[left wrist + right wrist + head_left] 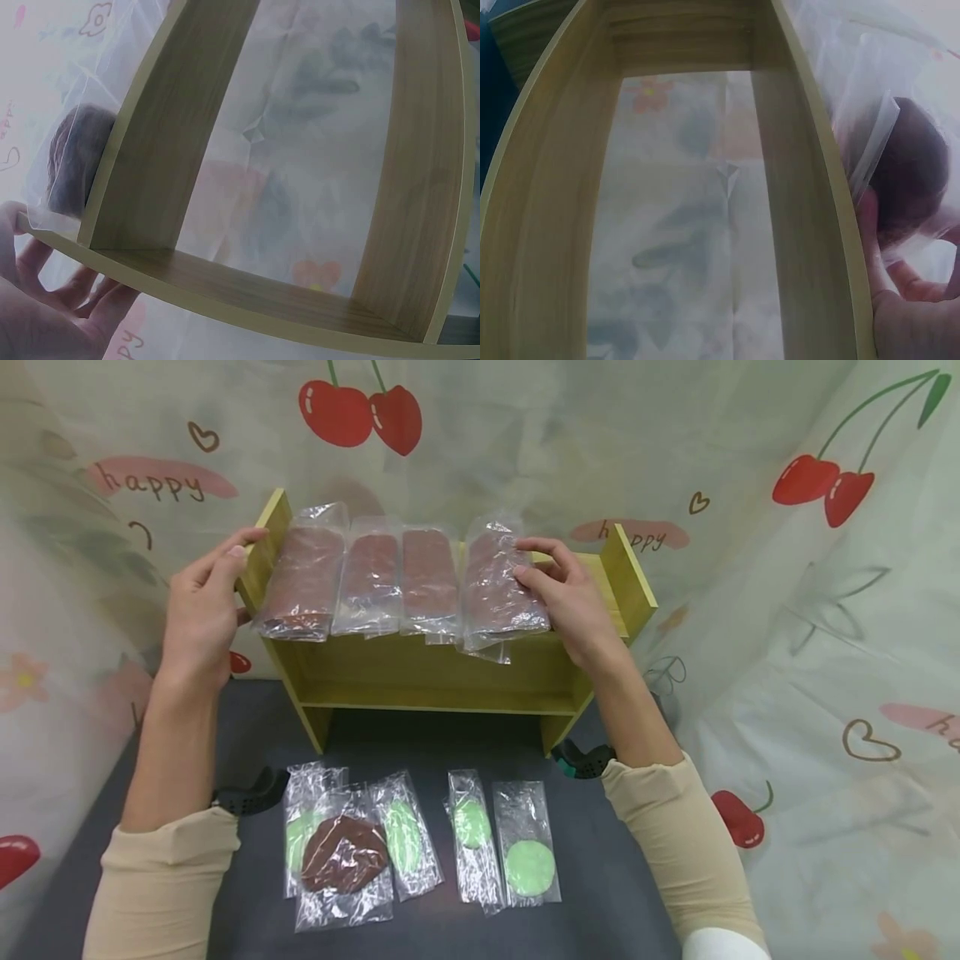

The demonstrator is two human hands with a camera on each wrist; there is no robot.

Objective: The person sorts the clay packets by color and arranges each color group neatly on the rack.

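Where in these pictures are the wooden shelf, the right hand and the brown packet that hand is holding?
Wooden shelf [442, 681], head view: its lower board.
Right hand [567, 597], head view: its back.
Brown packet [493, 578], head view: its brown contents.

Gap beside shelf's right end panel; bagged brown slabs block most else; depth behind unclear.

Below the left hand, a brown-filled bag hides part of a green disc. The right hand hides some of its own fingers in the head view; its wrist view cuts it off and leaves the bagged brown slab it holds blurred.
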